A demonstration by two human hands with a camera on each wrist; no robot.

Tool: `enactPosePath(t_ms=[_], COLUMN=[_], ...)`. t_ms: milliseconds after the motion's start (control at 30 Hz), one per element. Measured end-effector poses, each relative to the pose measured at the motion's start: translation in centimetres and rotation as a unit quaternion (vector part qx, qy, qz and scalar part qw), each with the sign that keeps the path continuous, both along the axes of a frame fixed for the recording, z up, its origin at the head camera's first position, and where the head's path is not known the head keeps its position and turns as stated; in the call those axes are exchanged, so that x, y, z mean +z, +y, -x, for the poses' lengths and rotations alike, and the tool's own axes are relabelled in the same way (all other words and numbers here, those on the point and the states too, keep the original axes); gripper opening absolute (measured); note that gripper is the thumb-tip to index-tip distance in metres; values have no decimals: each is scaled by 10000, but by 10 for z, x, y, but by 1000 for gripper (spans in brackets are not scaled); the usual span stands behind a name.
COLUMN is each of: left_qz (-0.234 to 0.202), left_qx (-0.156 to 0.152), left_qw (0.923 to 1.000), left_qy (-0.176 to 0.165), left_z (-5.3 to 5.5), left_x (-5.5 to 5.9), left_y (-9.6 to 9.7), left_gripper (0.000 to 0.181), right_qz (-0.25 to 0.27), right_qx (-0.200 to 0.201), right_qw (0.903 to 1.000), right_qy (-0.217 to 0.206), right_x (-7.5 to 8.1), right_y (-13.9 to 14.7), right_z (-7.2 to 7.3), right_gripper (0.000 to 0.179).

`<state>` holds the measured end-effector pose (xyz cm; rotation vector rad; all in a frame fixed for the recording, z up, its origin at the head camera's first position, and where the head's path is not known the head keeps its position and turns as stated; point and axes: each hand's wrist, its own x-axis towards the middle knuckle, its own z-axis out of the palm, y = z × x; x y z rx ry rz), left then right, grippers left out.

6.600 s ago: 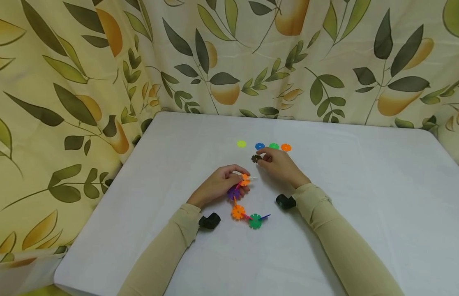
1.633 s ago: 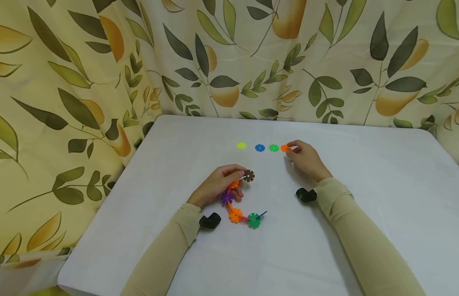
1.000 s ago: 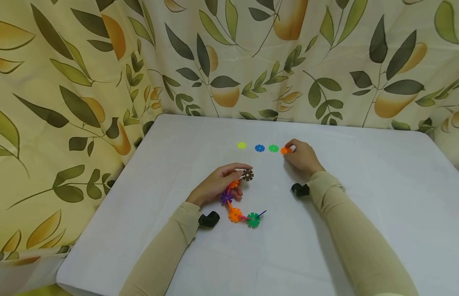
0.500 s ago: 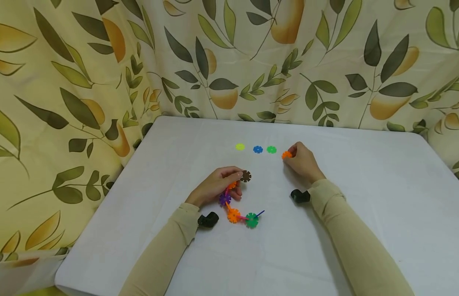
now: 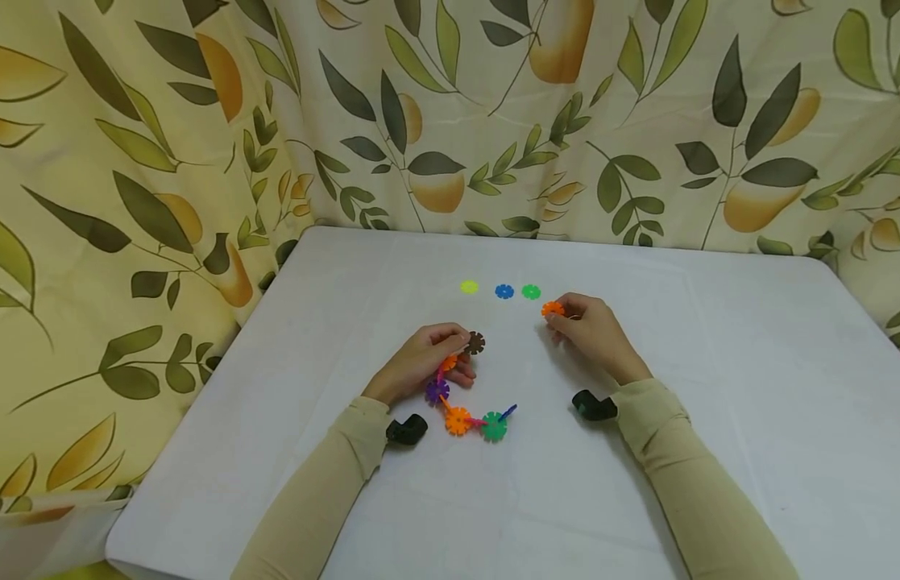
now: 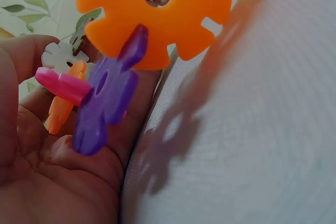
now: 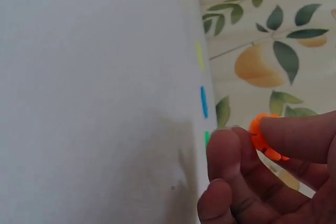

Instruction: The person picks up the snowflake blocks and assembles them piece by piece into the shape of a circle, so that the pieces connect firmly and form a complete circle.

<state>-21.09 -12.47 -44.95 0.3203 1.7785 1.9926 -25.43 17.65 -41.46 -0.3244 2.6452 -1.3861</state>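
Note:
My left hand [image 5: 420, 361] pinches one end of a chain of notched plastic snowflake discs. Beyond its fingertips sticks out a brown disc [image 5: 475, 343], and a white disc [image 6: 59, 57] shows near it in the left wrist view. Below the fingers the chain runs through a purple disc [image 5: 437, 391] and an orange disc [image 5: 458, 421] to a green disc [image 5: 495, 426], with a dark blue disc [image 5: 508, 412] edge-on at its end. Between thumb and fingers, my right hand [image 5: 596, 332] holds a loose orange disc [image 7: 266, 139] above the table, apart from the chain.
Yellow [image 5: 469, 287], blue [image 5: 503, 292] and light green discs [image 5: 532, 292] lie in a row farther back on the white-covered table [image 5: 348, 274]. A patterned curtain [image 5: 435, 121] hangs behind and to the left. Each wrist carries a black camera [image 5: 593, 405].
The right hand has lifted the orange disc off the row and carried it slightly nearer. Earlier, the brown disc went from the table to the chain's end. The left hand keeps its hold.

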Motion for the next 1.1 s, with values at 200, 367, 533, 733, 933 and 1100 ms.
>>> enactPosePath(t_ms=[200,367,533,733,933,1100], left_qz=[-295,-460,-507,-490,-517,-628], left_qx=[67,111,399,792,821,741], left_qw=[9995,9989,9978,9956,9953,9952], left_qy=[-8,4,-124,-46,-63,-83], left_z=[1,2,2,2,2,2], left_x=[1,3,4,4,3,2], left_y=[2,1,-2,-3,-3,0], left_gripper=[21,19,19,18,16,16], right_qz=[345,261,265,294,241,216], right_qx=[325,600,828,1092,1365,1602], right_qw=[9988,9973,9950,9923,9888,9848], right_qy=[105,345,488,513,553,632], right_x=[10,18,21,20,17,15], right_y=[-8,-20,-33,-44,-48,-50], right_z=[-13,-19,-23,-27,-31,-33], right_gripper=[22,23,20,15,9,5])
